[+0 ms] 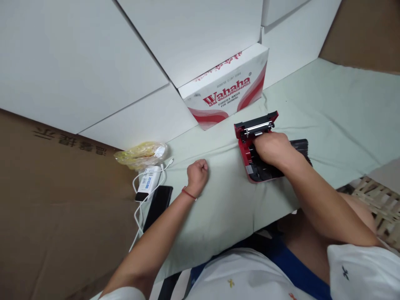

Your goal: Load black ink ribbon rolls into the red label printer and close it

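Note:
A small red and black printer [254,143] lies on the pale green cloth-covered table [328,108] with its lid swung open toward the wall. My right hand [271,148] reaches into its open compartment, fingers curled down inside; what they touch is hidden. My left hand [197,174] rests on the cloth as a closed fist, apart from the printer, with a red string around the wrist. Nothing shows in the fist.
A white Wahaha carton [229,85] stands against the white wall panels behind the printer. At the table's left end lie a yellowish plastic bag [142,154], a white power bank [148,182] with a white cable, and a black phone [158,204]. Brown cardboard [56,208] stands at the left.

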### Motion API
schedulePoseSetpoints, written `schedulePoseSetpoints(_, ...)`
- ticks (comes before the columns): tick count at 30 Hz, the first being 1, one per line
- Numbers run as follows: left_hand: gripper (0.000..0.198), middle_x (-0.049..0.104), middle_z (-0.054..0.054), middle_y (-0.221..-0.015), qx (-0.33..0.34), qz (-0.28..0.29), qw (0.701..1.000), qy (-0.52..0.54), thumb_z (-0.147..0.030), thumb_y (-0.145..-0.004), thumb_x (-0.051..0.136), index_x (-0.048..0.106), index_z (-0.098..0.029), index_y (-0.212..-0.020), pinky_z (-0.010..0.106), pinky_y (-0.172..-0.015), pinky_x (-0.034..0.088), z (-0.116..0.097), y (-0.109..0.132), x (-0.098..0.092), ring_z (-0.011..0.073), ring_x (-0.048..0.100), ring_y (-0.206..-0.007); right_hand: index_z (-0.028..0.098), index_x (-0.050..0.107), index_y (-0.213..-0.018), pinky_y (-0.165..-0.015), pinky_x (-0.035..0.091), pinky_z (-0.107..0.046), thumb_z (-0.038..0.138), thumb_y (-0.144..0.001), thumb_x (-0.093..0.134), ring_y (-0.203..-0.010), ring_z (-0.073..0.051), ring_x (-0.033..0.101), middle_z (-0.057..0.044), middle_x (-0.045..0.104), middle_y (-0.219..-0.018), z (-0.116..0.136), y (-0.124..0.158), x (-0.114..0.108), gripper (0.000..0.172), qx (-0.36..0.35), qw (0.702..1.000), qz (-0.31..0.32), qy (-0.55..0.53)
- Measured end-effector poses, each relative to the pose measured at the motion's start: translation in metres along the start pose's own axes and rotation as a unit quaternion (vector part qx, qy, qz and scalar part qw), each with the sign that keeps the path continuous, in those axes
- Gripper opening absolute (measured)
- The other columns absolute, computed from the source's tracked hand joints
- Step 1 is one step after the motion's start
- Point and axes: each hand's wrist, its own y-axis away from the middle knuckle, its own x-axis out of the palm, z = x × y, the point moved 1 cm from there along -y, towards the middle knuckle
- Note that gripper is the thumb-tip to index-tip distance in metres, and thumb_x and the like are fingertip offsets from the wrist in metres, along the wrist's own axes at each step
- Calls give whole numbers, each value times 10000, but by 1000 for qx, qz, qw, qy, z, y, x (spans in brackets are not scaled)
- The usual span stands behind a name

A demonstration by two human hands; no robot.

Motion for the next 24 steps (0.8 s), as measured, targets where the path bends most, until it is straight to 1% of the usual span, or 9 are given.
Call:
schedulePoseSetpoints(3,231,521,8,-642,2,13,996,-89,-2,-680,468,487,-200,-564,298,-634,230,8,4,9,173,451,-649,192,732,-1195,-755,483,-367,172,-904,535,-979,-304,714,-146,763,-1159,-16,30,-17,352,-47,998,-26,-20)
schedulePoseSetpoints(6,213,595,30,-729,15,26,980,-198,-33,-753,491,568,-196,-637,310,-628,199,7,8,16,182,490,-694,282,710,-1283,-803,481,-343,278,-945,561,-980,-247,699,-59,766,-1208,-60,67,-32,369,-115,986,-81,-84)
schedulePoseSetpoints(7,213,612,35,-749,19,31,975,-217,-39,-768,491,586,-194,-658,311,-628,199,7,9,17,185,505,-711,296,709,-1302,-816,482,-345,297,-959,558,-976,-240,696,-50,765,-1221,-80,76,-33,375,-106,985,-93,-96)
schedulePoseSetpoints(9,217,633,42,-776,22,38,969,-242,-42,-784,486,610,-193,-688,311,-630,204,6,9,18,188,528,-737,285,735,-1283,-810,481,-356,304,-952,597,-920,-233,685,-63,780,-1163,-126,85,-26,358,-37,990,-93,-101)
schedulePoseSetpoints(11,219,646,47,-794,20,38,965,-260,-48,-795,485,627,-192,-710,310,-631,210,6,8,17,192,541,-751,253,760,-1253,-807,469,-364,271,-935,649,-875,-223,670,-84,791,-1082,-166,82,-9,338,42,993,-43,-105)
schedulePoseSetpoints(13,213,655,50,-805,18,36,961,-273,-59,-807,492,637,-192,-724,309,-630,213,6,7,17,195,547,-754,219,779,-1225,-803,456,-363,217,-921,665,-848,-210,650,-98,793,-1028,-192,72,11,325,95,989,-2,-114)
schedulePoseSetpoints(16,212,667,54,-814,17,32,958,-283,-62,-814,492,642,-189,-734,310,-630,217,5,7,18,195,557,-759,151,774,-1261,-820,443,-374,165,-912,625,-921,-240,650,-167,782,-1110,-204,54,35,381,133,985,-14,-113)
schedulePoseSetpoints(19,214,675,56,-821,12,28,958,-285,-62,-818,486,642,-186,-738,308,-633,229,6,7,18,194,566,-768,116,702,-1396,-865,432,-404,203,-934,560,-1097,-309,648,-242,717,-1299,-197,42,45,491,139,983,-53,-108)
schedulePoseSetpoints(24,198,681,59,-831,16,26,962,-271,-64,-807,491,631,-184,-736,303,-660,265,5,8,17,197,573,-795,224,713,-1382,-952,455,-359,277,-957,546,-1163,-272,654,-122,727,-1329,-181,26,52,460,87,985,-85,-123)
